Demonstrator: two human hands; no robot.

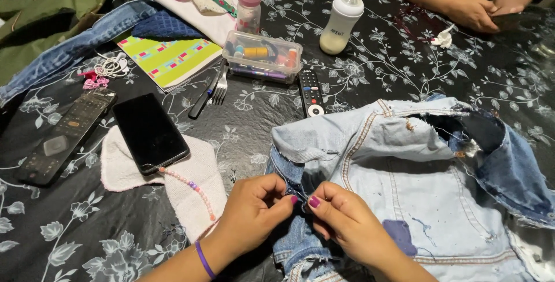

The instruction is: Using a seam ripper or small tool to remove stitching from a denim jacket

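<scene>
The jeans [404, 184] are pale blue denim, matt and coarse, frayed at the cut edges, with tan stitching. The tablecloth [404, 62] looks like glossy black plastic printed with grey flowers. The phone [150, 132] has a smooth, shiny glass face and lies on a soft pink knitted cloth [196, 184]. The sewing box [262, 56] is clear plastic. The fork [219, 88] is bright metal.

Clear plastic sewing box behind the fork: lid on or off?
On. The clear box has its lid seated flat over the rim, thread spools showing through it.
</scene>
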